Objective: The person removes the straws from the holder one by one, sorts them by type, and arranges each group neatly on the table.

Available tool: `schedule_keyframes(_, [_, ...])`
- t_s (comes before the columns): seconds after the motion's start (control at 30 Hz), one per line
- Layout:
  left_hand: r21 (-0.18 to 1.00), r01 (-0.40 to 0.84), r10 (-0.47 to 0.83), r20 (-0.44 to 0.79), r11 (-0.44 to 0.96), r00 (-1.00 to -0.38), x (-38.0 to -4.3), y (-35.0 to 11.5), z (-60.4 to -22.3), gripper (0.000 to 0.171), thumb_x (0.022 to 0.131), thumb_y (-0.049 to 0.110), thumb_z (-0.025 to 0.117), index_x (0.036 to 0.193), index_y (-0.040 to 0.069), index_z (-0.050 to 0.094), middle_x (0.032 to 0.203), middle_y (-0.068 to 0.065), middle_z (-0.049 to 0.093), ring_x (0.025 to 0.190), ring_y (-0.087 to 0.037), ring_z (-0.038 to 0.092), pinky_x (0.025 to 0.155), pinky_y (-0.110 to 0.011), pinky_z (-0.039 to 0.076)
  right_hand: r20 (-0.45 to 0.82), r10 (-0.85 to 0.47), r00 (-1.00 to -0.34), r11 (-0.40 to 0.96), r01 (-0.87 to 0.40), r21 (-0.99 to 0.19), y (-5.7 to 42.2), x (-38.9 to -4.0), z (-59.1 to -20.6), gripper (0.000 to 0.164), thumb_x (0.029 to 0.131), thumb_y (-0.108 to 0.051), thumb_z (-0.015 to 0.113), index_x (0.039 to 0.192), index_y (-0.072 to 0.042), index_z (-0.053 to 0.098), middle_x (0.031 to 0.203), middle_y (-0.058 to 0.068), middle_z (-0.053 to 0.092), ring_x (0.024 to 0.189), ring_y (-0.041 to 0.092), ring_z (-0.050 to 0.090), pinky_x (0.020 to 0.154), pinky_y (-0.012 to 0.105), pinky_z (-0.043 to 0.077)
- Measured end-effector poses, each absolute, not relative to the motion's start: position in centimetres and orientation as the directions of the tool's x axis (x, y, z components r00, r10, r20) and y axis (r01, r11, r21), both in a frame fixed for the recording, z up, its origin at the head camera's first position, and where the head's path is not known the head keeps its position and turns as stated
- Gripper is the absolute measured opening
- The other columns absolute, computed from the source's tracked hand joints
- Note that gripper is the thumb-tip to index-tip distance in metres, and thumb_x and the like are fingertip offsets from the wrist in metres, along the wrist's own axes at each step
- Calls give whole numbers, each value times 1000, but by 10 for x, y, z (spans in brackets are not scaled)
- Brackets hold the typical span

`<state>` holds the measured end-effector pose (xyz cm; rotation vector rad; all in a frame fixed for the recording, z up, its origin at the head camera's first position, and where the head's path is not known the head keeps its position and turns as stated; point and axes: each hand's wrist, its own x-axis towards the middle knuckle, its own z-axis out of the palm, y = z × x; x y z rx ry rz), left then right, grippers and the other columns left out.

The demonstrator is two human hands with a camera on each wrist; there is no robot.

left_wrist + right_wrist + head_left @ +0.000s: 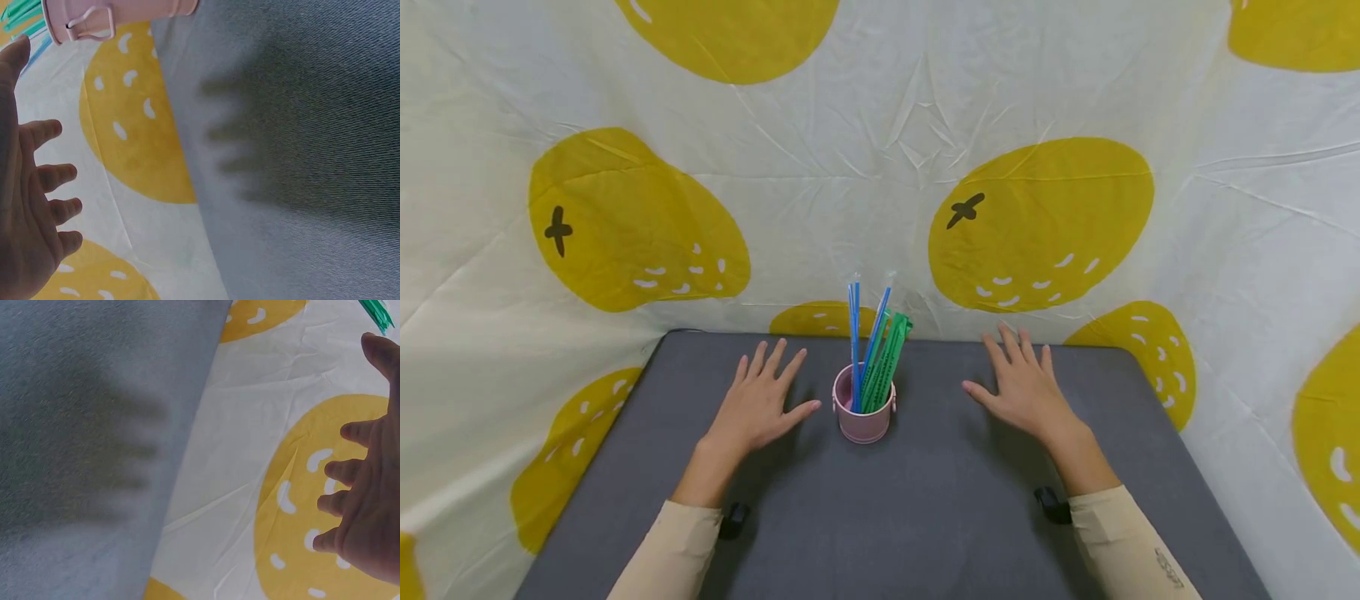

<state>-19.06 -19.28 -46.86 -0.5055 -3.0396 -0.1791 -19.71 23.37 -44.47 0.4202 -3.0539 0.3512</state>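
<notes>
A small pink bucket (pixel 864 428) with side handles stands upright on the dark grey table. Blue straws (pixel 855 350) in clear wrappers and green-wrapped straws (pixel 887 362) lean inside it, tops sticking out above the rim. To the bucket's left my left hand (pixel 760 408) hovers above the table, palm down, fingers spread, thumb pointing at the bucket without touching it. Farther off on the right side, my right hand (pixel 1026 387) is held likewise, fingers spread and holding nothing. Both wrist views show the hands raised, their shadows falling on the tabletop.
The dark grey table (pixel 925 517) reaches back to a white cloth (pixel 850 208) printed with yellow fruit shapes, which hangs behind it and along both sides. Black wrist devices sit near the sleeve cuffs, one of them by the right cuff (pixel 1093 500).
</notes>
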Motion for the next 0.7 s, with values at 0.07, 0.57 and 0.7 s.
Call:
schedule_keyframes(0.07, [105,342,336,79,934,-939,-192,-191,-468,91,95,77,46,165,22,26,172,-18,18,157,-47,15,125,-68,15,81,-277,-957,931,-288,-223,231,-200,-443,92,98,-63,58,164,-9,24,170,25,15,156,52,7,117,80,7])
schedule_keyframes(0.57, [106,424,419,72,899,-905,-201,-178,-464,89,98,73,44,165,17,26,171,-17,21,158,-41,19,126,-62,21,111,-365,-924,845,-379,-376,202,-221,-435,81,99,-55,61,162,-12,33,168,17,30,155,42,25,121,72,18])
schedule_keyframes(0.7, [122,454,448,74,882,-891,-203,-174,-464,88,99,71,46,164,14,28,170,-17,25,157,-40,23,126,-61,22,89,-395,-914,808,-392,-440,194,-227,-433,80,100,-54,62,161,-11,35,167,16,33,154,40,29,123,67,23])
